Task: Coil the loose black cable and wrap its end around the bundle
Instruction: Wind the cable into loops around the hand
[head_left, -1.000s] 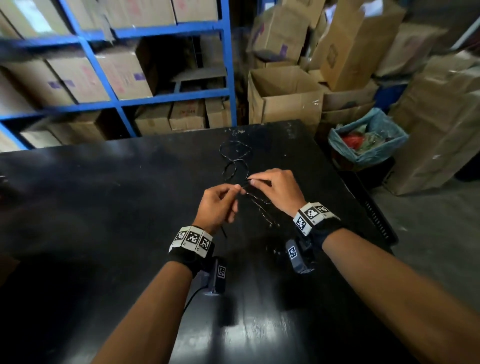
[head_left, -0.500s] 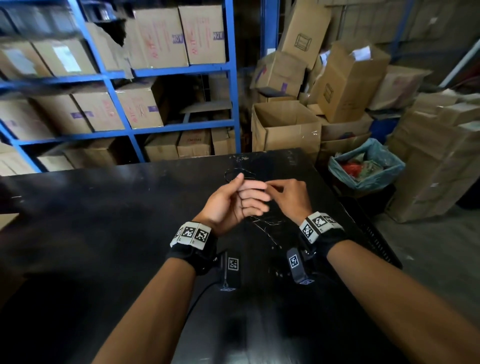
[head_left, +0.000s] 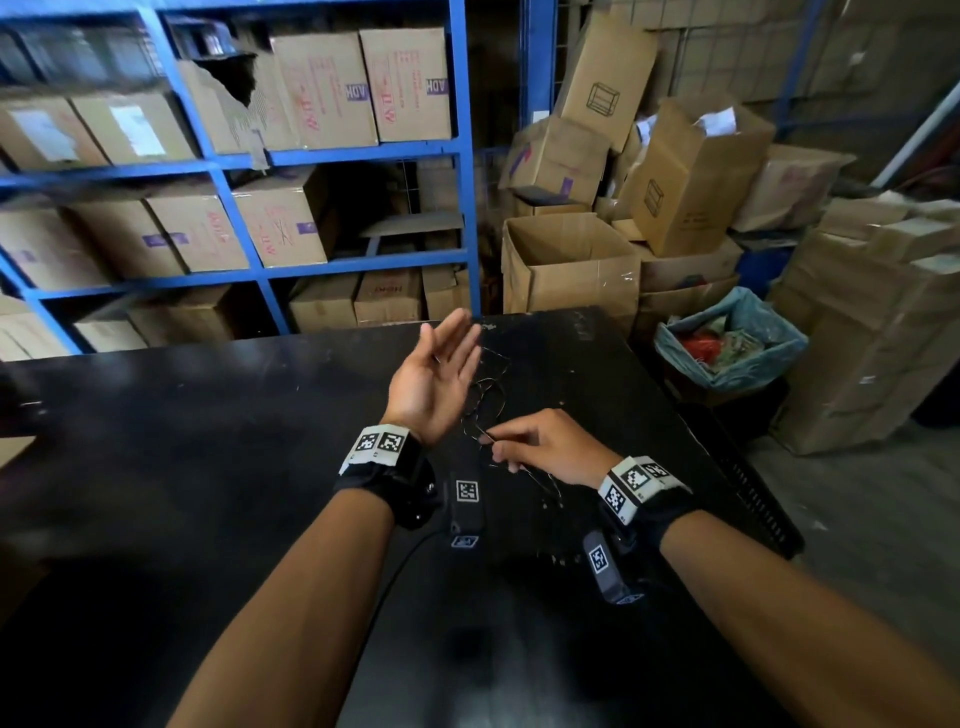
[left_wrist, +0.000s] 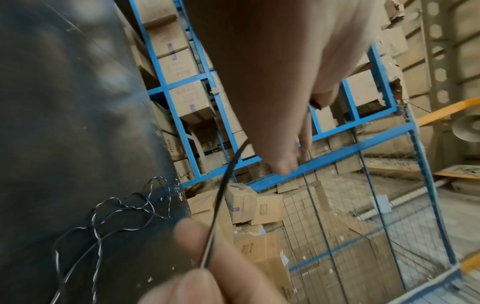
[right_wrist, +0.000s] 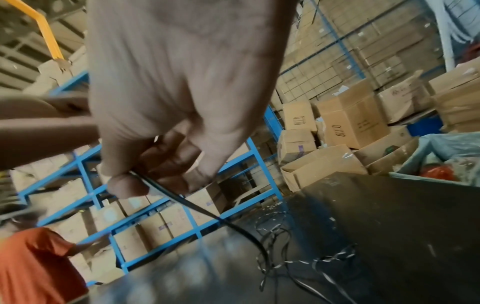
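A thin black cable (head_left: 488, 395) lies in loose, tangled loops on the black table (head_left: 208, 441), just right of my left hand. My left hand (head_left: 441, 364) is raised above the table with its palm turned up and fingers straight, gripping nothing. My right hand (head_left: 498, 441) hovers nearer to me and pinches a strand between thumb and forefinger. In the left wrist view the cable (left_wrist: 221, 195) runs taut from beside the left hand (left_wrist: 272, 82) down to the right fingertips (left_wrist: 189, 236). The right wrist view shows the right hand (right_wrist: 145, 179) curled round the cable (right_wrist: 197, 207), which drops to the loops.
Blue shelving (head_left: 462, 156) full of cardboard boxes stands behind the table. An open box (head_left: 571, 260) and a bin lined with a blue bag (head_left: 727, 343) sit past the table's right corner. A person in an orange shirt (right_wrist: 33, 263) stands by the shelves.
My left hand has let go of the cable, straightened its fingers and turned palm up. My right hand has drawn the pinched strand back toward me.
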